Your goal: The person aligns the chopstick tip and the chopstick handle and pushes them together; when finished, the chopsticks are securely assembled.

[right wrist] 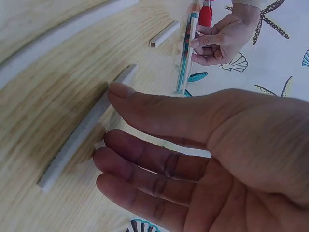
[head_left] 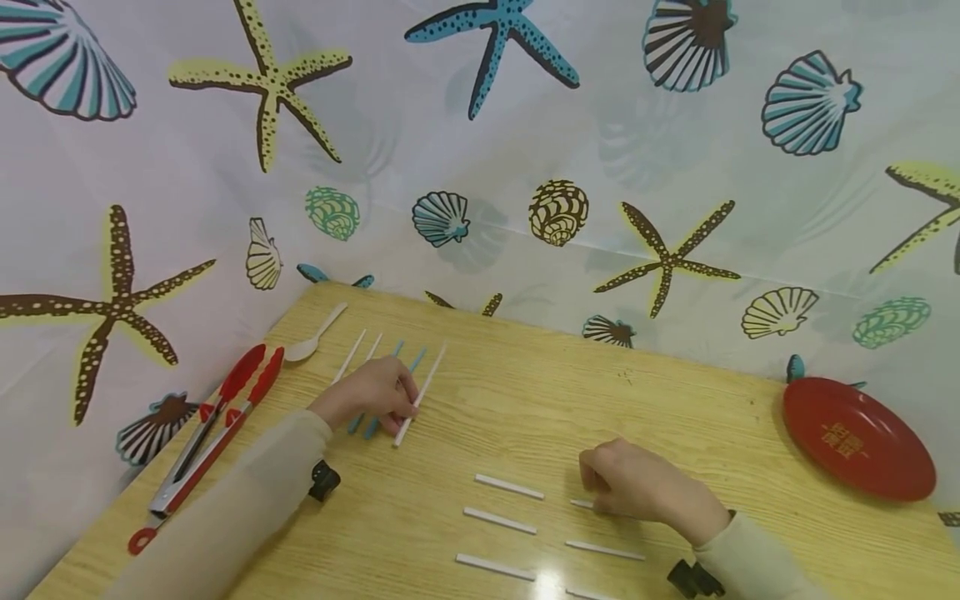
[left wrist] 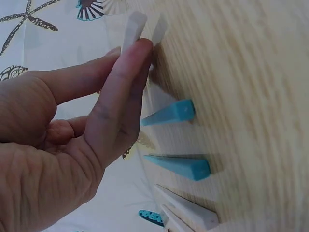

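Note:
In the head view my left hand point(head_left: 378, 390) pinches a white chopstick point(head_left: 430, 383) between thumb and fingers. Its thick end shows past the fingertips in the left wrist view. Close beside lie two blue chopsticks point(left wrist: 176, 166) and two white chopsticks point(left wrist: 193, 208). My right hand point(head_left: 630, 483) is low over the table, thumb and curled fingers at a short white stick point(right wrist: 72, 135). The thumb tip overlaps this stick near one end, while the forefinger is mostly hidden behind the thumb. Other short white sticks point(head_left: 499, 521) lie in two columns around the right hand.
Red-tipped tongs point(head_left: 213, 433) lie along the left table edge, with a pale spoon point(head_left: 315, 337) behind them. A red oval plate point(head_left: 855, 437) stands at the far right. A curtain point(head_left: 510, 150) printed with shells and starfish rises behind the wooden table point(head_left: 555, 392).

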A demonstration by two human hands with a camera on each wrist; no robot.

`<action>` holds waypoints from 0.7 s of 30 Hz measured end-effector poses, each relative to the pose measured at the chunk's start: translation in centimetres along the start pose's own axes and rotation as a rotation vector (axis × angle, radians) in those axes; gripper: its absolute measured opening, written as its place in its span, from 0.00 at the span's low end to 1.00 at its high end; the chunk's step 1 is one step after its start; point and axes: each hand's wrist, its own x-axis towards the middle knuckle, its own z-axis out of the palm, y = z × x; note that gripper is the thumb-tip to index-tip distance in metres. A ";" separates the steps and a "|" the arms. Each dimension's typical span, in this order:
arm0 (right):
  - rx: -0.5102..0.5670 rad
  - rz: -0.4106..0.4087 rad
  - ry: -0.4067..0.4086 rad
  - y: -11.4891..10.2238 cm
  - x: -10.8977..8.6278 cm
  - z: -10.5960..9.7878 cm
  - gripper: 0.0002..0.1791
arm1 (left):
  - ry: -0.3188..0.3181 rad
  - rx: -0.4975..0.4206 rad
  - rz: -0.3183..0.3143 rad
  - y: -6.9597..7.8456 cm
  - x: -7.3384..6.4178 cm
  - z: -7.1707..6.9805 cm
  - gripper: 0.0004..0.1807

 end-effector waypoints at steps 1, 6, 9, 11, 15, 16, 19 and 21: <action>0.002 0.000 -0.002 0.0 0.0 0.0 0.16 | 0.005 0.018 -0.004 0.1 0.1 0.0 0.07; 0.011 -0.003 -0.012 -0.1 0.0 -0.1 0.16 | 0.031 0.114 0.001 0.3 0.1 -0.1 0.07; 0.018 -0.003 -0.017 0.0 0.0 -0.3 0.16 | 0.031 0.151 0.021 0.4 0.0 -0.1 0.08; 0.021 -0.006 -0.018 -0.1 0.0 -0.3 0.16 | 0.025 0.172 0.041 0.4 -0.1 -0.1 0.08; 0.023 -0.006 -0.022 -0.1 0.0 -0.3 0.16 | 0.027 0.213 0.061 0.3 -0.2 0.1 0.09; 0.024 -0.004 -0.023 -0.1 0.0 -0.3 0.16 | 0.029 0.222 0.065 0.3 -0.2 0.2 0.09; 0.032 0.003 -0.027 -0.1 0.0 -0.2 0.15 | 0.042 0.256 0.085 0.2 -0.2 0.4 0.09; 0.042 0.013 -0.035 -0.1 0.0 -0.2 0.15 | 0.051 0.277 0.108 0.3 -0.2 0.5 0.09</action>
